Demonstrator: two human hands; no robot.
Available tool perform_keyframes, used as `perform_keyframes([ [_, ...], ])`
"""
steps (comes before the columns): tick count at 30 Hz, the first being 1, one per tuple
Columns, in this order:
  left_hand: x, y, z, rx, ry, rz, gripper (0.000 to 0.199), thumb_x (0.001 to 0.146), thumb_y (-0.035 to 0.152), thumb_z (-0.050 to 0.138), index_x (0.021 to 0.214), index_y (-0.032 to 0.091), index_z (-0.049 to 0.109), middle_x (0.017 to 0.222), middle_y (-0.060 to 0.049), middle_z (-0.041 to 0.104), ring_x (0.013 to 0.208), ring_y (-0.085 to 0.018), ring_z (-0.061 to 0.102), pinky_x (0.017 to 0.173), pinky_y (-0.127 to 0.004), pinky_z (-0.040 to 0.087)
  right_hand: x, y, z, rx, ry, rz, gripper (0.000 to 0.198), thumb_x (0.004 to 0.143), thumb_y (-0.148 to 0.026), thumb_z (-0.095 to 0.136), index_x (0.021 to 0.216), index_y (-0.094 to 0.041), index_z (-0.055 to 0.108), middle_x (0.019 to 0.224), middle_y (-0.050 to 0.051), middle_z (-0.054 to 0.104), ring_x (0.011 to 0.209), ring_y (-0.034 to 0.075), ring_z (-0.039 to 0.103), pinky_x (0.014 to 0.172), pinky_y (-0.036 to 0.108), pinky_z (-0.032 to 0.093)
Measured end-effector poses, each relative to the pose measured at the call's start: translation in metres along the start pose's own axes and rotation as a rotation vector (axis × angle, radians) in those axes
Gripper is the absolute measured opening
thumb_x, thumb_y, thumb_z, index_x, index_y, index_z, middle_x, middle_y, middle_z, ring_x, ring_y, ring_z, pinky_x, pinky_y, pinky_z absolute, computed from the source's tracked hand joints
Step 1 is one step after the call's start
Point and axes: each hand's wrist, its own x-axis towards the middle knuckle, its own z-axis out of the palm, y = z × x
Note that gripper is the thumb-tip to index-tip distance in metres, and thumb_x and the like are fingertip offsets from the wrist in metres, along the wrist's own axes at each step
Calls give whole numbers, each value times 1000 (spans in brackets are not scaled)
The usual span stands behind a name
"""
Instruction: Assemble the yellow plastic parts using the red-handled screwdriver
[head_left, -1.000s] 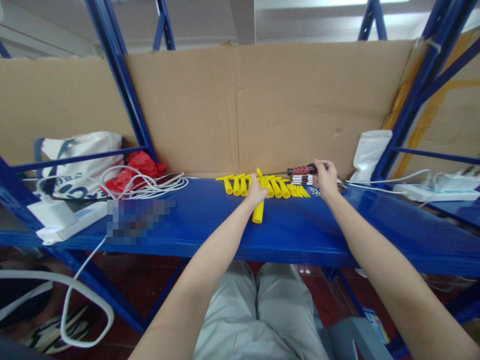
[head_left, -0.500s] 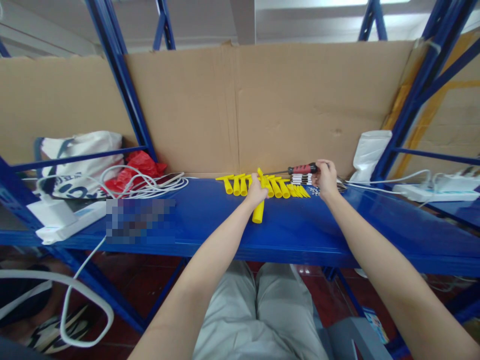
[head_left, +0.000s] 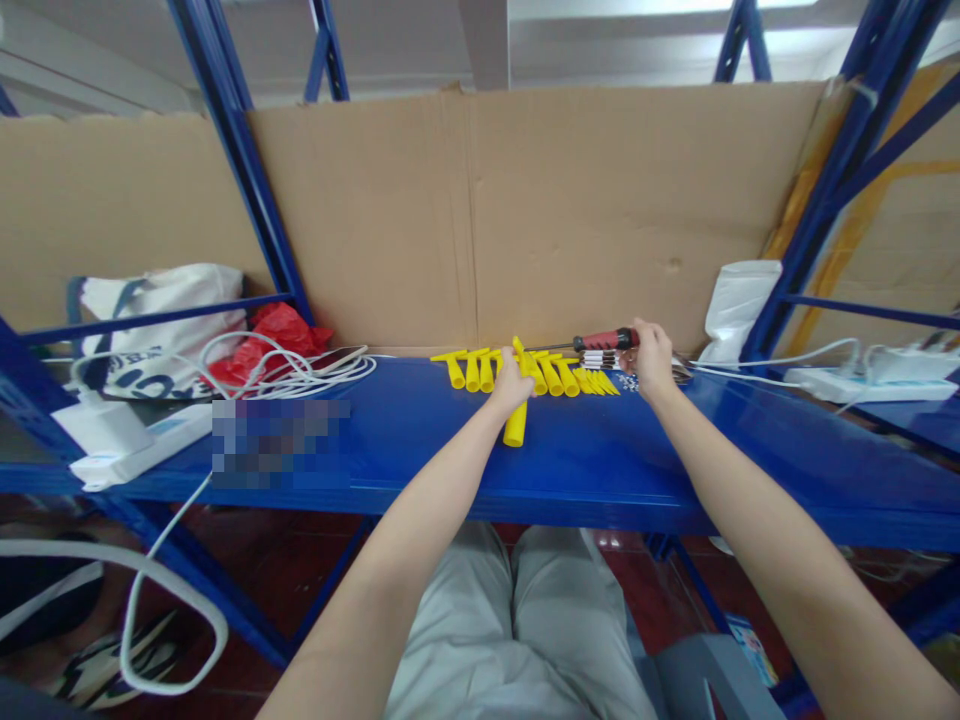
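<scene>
The left hand is grasping a bright yellow, T-shaped plastic tool part, whose thick round end is pointing toward the person over the front half of the blue metal shelf. The right hand is gripping the black end of a screwdriver with a red-and-black handle; its thin dark shaft is lying almost level, reaching toward the top of the held part, though whether the tip is touching cannot be told. On both sides of the left hand, similar yellow plastic parts are resting in a row. Just right of them, small pointed yellow pieces are lying side by side, with tiny silvery bits sitting near the right hand and white-and-dark strips lying below the handle. Farther out, a crumpled red plastic bag and looped white cables are lying at the left, and a tall brown cardboard sheet is standing behind everything.
</scene>
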Motion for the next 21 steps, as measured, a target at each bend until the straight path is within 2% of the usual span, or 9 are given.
perform_keyframes([
  [4,0,-1,0,1,7,7,61,67,1,56,120,22,33,94,-3,59,67,-12,61,63,-25,53,1,1,0,-17,23,5,40,72,-57,63,71,-22,44,38,-11,32,30,8,32,32,21,20],
  [8,0,0,0,17,0,3,63,66,-1,54,121,21,32,91,-2,59,64,-11,60,61,-24,53,-1,-4,2,0,52,26,32,73,-47,64,74,-22,45,41,-10,39,29,8,34,30,21,21],
  [11,-1,1,0,23,-3,-6,63,66,-2,53,121,20,32,90,-2,58,62,-11,59,60,-24,53,-3,-5,2,-9,29,20,35,73,-53,62,72,-22,44,41,-9,41,29,8,35,29,21,19],
  [14,-1,2,0,12,-1,-8,64,66,-1,54,122,21,32,92,-2,58,66,-11,60,62,-24,53,-3,-3,1,-25,13,21,42,71,-60,61,67,-23,42,35,-10,35,27,8,31,28,22,18],
  [17,-2,2,0,6,5,0,65,66,-1,55,123,22,32,95,-3,59,72,-12,61,65,-25,54,-2,-3,2,8,35,43,40,68,-55,67,68,-23,43,34,-11,33,26,7,30,28,21,20],
  [21,-1,2,-1,22,19,10,65,66,1,57,123,23,34,95,-3,59,71,-12,61,66,-25,54,-2,-5,2,44,25,60,38,67,-52,68,72,-23,43,39,-10,41,29,8,35,29,21,22],
])
